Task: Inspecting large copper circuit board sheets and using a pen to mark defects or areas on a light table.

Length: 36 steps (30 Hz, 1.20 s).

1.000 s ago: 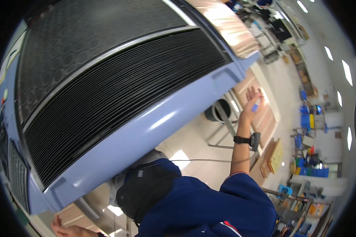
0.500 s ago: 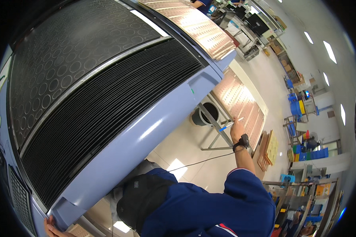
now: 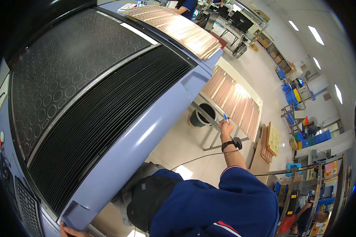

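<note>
A pen with a blue end point(image 3: 226, 117) is held in the fingers of my right hand point(image 3: 226, 127), its blue end pointing up. That hand is beside the near edge of a copper-coloured patterned panel point(image 3: 235, 103) lying on a side table. My left hand point(image 3: 72, 232) rests at the near corner of a blue-grey machine point(image 3: 136, 134), fingers apart and partly cut off by the lower edge. Black slats point(image 3: 114, 106) and a dark mat with a circle pattern point(image 3: 63, 75) make up the machine's top.
Copper-coloured panels point(image 3: 178, 29) are stacked on the machine's far end. A dark bin point(image 3: 202, 115) stands under the side table point(image 3: 254, 91). Yellowish boards point(image 3: 272, 140) lean at the right. A keyboard point(image 3: 28, 201) is at the lower left. Other people work in the background.
My right hand has drawn back from above the panel to its near edge, and the pen has turned so its blue end points up. The view has shifted; my left hand stays at the corner.
</note>
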Tool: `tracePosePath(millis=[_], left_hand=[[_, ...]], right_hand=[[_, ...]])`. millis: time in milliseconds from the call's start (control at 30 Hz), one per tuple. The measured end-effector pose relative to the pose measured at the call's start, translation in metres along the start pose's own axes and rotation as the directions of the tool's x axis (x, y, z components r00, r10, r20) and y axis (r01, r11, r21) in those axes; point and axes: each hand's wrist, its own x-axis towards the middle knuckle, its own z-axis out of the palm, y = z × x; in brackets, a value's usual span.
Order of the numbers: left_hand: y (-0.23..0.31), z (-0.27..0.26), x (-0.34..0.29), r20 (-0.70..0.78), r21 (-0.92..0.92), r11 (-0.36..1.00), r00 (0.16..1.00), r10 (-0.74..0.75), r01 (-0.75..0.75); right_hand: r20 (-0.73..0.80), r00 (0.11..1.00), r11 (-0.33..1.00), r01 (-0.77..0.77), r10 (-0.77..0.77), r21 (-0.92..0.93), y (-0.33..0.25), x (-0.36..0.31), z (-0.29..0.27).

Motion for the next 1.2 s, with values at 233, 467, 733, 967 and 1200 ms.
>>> tracePosePath(millis=[233,467,733,967,1200], left_hand=[[-0.009,-0.002,-0.001,0.003,0.031,0.998,0.999,0.054,-0.054],[0.005,-0.002,0.005,0.004,0.054,0.997,0.998,0.062,-0.062],[0.003,-0.004,0.002,0.011,0.017,0.999,0.999,-0.037,0.036],[0.097,-0.021,0.028,0.349,-0.355,0.891,0.924,-0.154,0.283],[0.151,0.001,0.047,0.737,-0.586,0.411,0.67,-0.088,0.699]], right_hand=[[0.609,0.601,-0.252,-0.573,0.518,0.78,-0.021,0.072,0.028],[-0.035,0.96,0.268,-0.043,0.279,0.962,-0.118,0.121,-0.058],[-0.137,0.989,0.265,0.149,-0.062,0.953,-0.257,0.012,-0.171],[0.144,0.92,0.127,-0.104,-0.365,0.986,-0.352,-0.041,-0.154],[0.585,0.627,0.335,-0.481,-0.514,0.81,-0.418,-0.129,-0.079]])
